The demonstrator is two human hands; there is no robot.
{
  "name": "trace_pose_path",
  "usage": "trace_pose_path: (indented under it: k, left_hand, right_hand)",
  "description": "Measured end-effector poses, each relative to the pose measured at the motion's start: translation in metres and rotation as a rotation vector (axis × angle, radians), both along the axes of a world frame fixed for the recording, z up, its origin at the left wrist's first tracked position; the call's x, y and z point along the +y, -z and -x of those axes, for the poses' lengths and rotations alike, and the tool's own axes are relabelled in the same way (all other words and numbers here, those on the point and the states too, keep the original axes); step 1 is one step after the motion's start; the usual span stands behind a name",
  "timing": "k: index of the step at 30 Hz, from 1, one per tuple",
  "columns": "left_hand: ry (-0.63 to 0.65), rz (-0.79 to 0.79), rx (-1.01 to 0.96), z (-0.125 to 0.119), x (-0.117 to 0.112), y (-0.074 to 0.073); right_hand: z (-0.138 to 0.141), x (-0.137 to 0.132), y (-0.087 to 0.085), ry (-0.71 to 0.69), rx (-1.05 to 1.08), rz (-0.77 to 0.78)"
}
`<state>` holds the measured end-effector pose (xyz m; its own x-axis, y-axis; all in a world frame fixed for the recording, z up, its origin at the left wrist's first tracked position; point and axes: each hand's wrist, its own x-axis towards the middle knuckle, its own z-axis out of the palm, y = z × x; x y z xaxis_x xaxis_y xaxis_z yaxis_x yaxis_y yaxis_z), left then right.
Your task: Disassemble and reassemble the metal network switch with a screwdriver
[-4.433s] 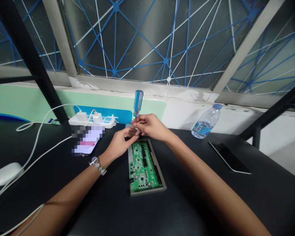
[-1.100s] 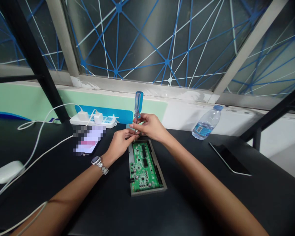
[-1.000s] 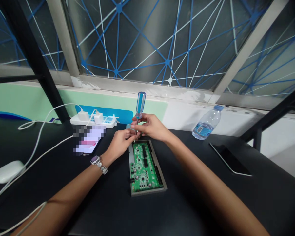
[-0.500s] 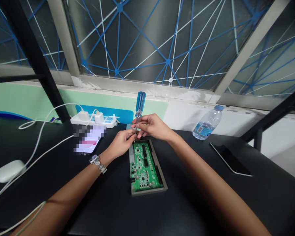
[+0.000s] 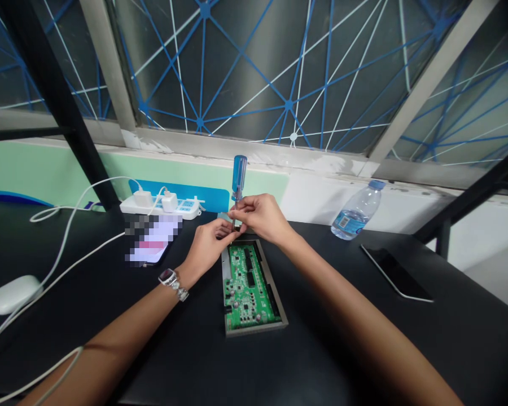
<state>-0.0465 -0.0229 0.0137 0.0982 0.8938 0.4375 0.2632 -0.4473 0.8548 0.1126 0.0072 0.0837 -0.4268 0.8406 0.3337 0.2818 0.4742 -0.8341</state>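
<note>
A green circuit board [image 5: 246,290] lies in a grey metal tray [image 5: 280,307] on the black table. A screwdriver with a clear blue handle [image 5: 239,176] stands upright over the board's far left corner. My right hand [image 5: 260,217] pinches its shaft just under the handle. My left hand [image 5: 209,242], with a watch on the wrist, has its fingertips closed on the lower shaft close to the board. The tip is hidden behind my fingers.
A white power strip [image 5: 161,206] with plugged chargers and white cables [image 5: 68,225] sits at the back left, a lit phone [image 5: 150,241] in front of it. A white device [image 5: 12,293] lies far left. A water bottle [image 5: 355,210] and a dark phone [image 5: 395,273] are at right.
The screwdriver has stayed upright at the same corner, its handle wobbling slightly. My right fingers opened a little half a second ago and have closed on the shaft again.
</note>
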Motion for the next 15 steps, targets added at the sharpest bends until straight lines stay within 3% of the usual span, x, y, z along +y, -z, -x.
trace_pose_path:
  k: [7,15]
  left_hand:
    - [0.064,0.072,-0.096,0.001,0.006,0.006]
    - [0.119,0.090,-0.094,0.005,0.009,0.006]
  right_hand:
    - [0.005,0.000,0.004,0.138,-0.011,-0.092]
    - [-0.007,0.000,-0.011,-0.124,-0.069,0.071]
